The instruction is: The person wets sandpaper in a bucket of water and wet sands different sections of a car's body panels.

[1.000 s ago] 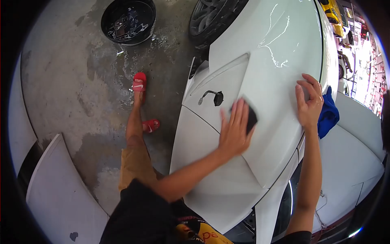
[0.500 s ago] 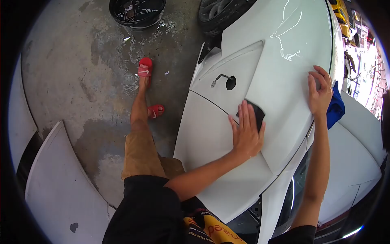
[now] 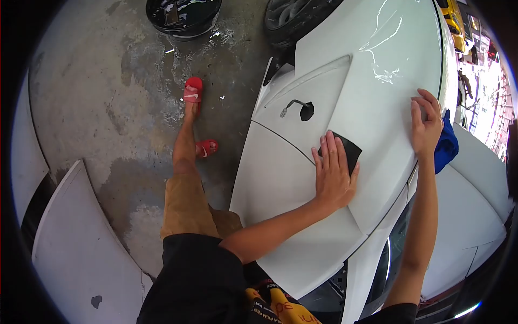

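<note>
My left hand [image 3: 335, 181] lies palm down on a dark, flat sheet [image 3: 350, 152], pressing it to the white car panel [image 3: 294, 200] near a panel seam. The sheet's upper and right edges show past my fingers. Further up and to the right, my right hand [image 3: 426, 125] rests on the panel near its far edge, fingers apart and slightly bent, with nothing in it. A blue cloth [image 3: 447, 146] hangs beside my right wrist. Left of the ridge, a short cable with a connector [image 3: 291, 103] sticks out of a round hole [image 3: 306, 112].
On the wet concrete floor [image 3: 129, 108] stands a black tub [image 3: 183, 19] of water with a dark block inside. A car wheel [image 3: 288, 21] is beside it. Loose white panels [image 3: 81, 243] stand at lower left; another white panel [image 3: 464, 216] is at right.
My left hand and the dark sheet have moved to the right across the panel, away from the cable hole. The view has shifted, and my right hand has stayed near the panel's edge.
</note>
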Motion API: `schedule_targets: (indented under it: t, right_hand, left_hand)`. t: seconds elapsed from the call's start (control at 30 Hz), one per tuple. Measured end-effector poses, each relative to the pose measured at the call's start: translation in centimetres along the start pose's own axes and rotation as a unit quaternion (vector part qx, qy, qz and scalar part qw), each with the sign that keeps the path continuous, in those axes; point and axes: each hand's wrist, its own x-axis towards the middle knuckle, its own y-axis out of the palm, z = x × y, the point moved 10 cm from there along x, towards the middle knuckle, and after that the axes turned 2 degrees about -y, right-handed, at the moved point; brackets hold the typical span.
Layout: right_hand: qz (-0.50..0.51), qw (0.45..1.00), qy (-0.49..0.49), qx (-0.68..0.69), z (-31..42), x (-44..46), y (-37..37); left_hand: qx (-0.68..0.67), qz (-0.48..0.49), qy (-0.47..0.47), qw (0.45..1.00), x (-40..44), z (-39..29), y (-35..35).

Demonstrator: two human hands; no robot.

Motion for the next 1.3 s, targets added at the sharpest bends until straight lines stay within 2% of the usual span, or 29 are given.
schedule_targets:
  t: [0.13, 0.2, 0.33, 0.5, 0.6, 0.7, 0.8, 0.87, 0.93, 1.03, 1.13, 1.17, 1.27, 1.3]
  right_hand:
    - [0.0, 1.0, 0.0, 0.017, -0.3, 0.5, 0.2]
    - [0.011, 1.0, 0.007, 0.007, -0.6, -0.5, 0.3]
    - [0.011, 1.0, 0.0, -0.01, -0.7, -0.1, 0.4]
    - [0.017, 1.0, 0.005, -0.01, -0.7, -0.2, 0.6]
    - [0.017, 1.0, -0.017, -0.016, -1.2, 0.0, 0.9]
    - [0.028, 1.0, -0.004, 0.006, -1.5, -0.1, 1.2]
    - [0.028, 0.999, -0.026, 0.018, -1.6, -0.1, 1.1]
    - [0.034, 0.999, -0.024, 0.021, -2.1, -0.1, 1.4]
    - [0.037, 0.999, -0.028, 0.028, -2.1, 0.0, 1.5]
    - [0.049, 0.998, -0.005, 0.035, -2.3, -0.3, 1.5]
    - [0.047, 0.999, -0.008, 0.021, -2.5, 0.0, 1.6]
    - [0.053, 0.999, -0.012, 0.009, -2.7, 0.0, 1.6]
    - [0.051, 0.998, -0.021, 0.001, -2.3, -0.1, 1.5]
    - [0.054, 0.998, -0.015, 0.008, -3.0, -0.1, 1.6]
  left_hand:
    - [-0.072, 0.088, 0.076, 0.991, -8.8, -1.6, 0.8]
    - [-0.06, 0.119, 0.072, 0.989, -9.5, -2.2, 0.5]
    - [0.013, 0.091, -0.046, 0.995, -6.6, 2.7, 0.2]
    - [-0.051, 0.066, -0.126, 0.988, -3.0, 5.9, 0.1]
    - [0.001, 0.079, -0.142, 0.987, -1.8, 7.0, 0.5]
    - [-0.066, 0.098, -0.262, 0.958, 2.4, 12.5, 1.1]
    - [-0.021, 0.102, -0.276, 0.955, 2.3, 11.9, 1.5]
    - [-0.06, 0.134, -0.247, 0.958, -0.5, 9.2, 1.2]
    - [-0.058, 0.125, -0.261, 0.955, 1.2, 11.7, 1.6]
    - [-0.117, 0.111, -0.413, 0.897, 6.7, 20.2, 2.4]
    - [-0.051, 0.088, -0.334, 0.937, 4.8, 16.5, 2.1]
    - [0.015, 0.118, -0.274, 0.954, 3.1, 14.0, 2.0]
    - [-0.032, 0.083, -0.287, 0.954, 4.5, 17.1, 2.2]
    - [-0.073, 0.099, -0.353, 0.928, 6.6, 20.6, 2.5]
